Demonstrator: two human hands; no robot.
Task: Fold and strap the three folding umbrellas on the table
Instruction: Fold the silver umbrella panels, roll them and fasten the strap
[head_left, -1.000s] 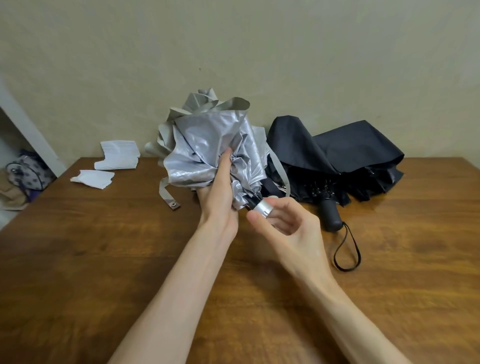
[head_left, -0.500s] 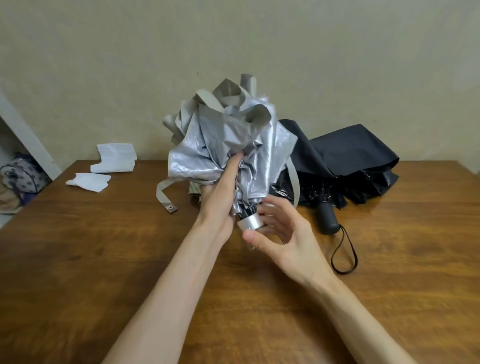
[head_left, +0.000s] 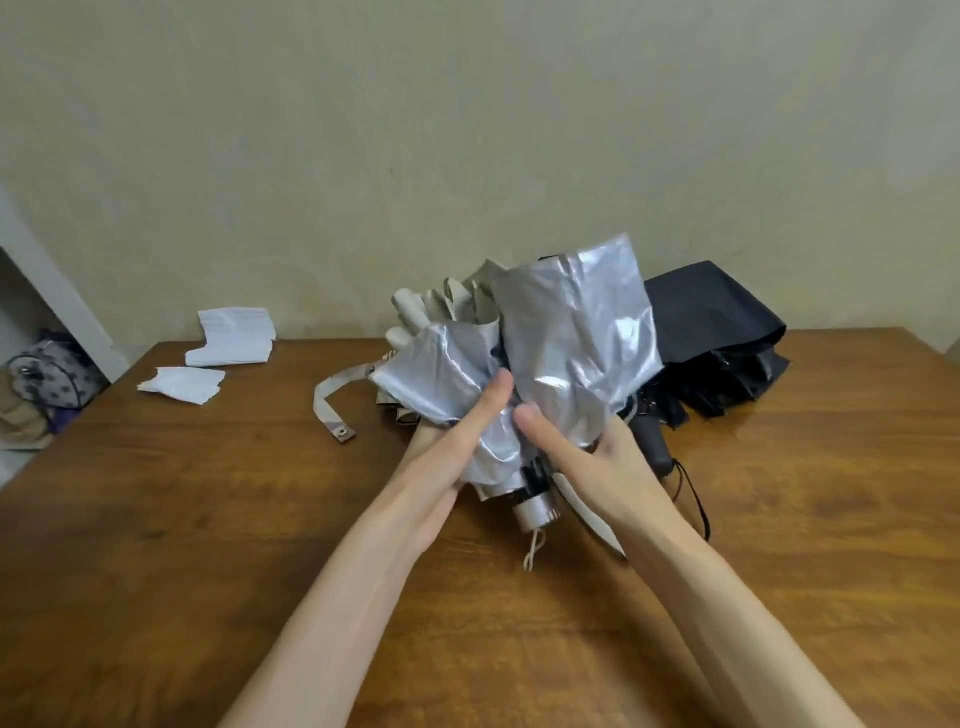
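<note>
Count: two umbrellas in sight, one silver, one black. Two hands, both mine. Two small heaps of white paper. One bag.

Silver umbrella (head_left: 566, 358): collapsed, canopy loose and crumpled, shiny side out, beige folds showing behind it. Held between both hands just above the table, stubby silver handle (head_left: 535, 512) pointing back at me, a thin pale cord (head_left: 532, 551) dangling from its end. Left hand (head_left: 457, 441) grasps the canopy from the left, thumb laid on top of the fabric. Right hand (head_left: 587, 457) grasps it from the right, thumb pressed into the cloth near the left thumb; its fingers are hidden behind the folds. The closing strap (head_left: 332, 405) hangs unfastened to the left of my left hand, its snap end lying on the wood.

Black umbrella (head_left: 717, 332): lies on the table behind and to the right of my right hand, canopy slack and unstrapped. Its black handle (head_left: 652, 441) sits just beyond my right hand, and the wrist loop (head_left: 693, 493) trails along my right forearm.

Surface: brown wooden table (head_left: 208, 519), grain showing. Paper heaps (head_left: 234, 338) and (head_left: 182, 384) sit at the far left, well apart from the umbrellas.

Room: plain beige wall (head_left: 467, 130) behind the table. At far left a white frame (head_left: 52, 301), with a patterned bag (head_left: 47, 384) below it, off the table.
</note>
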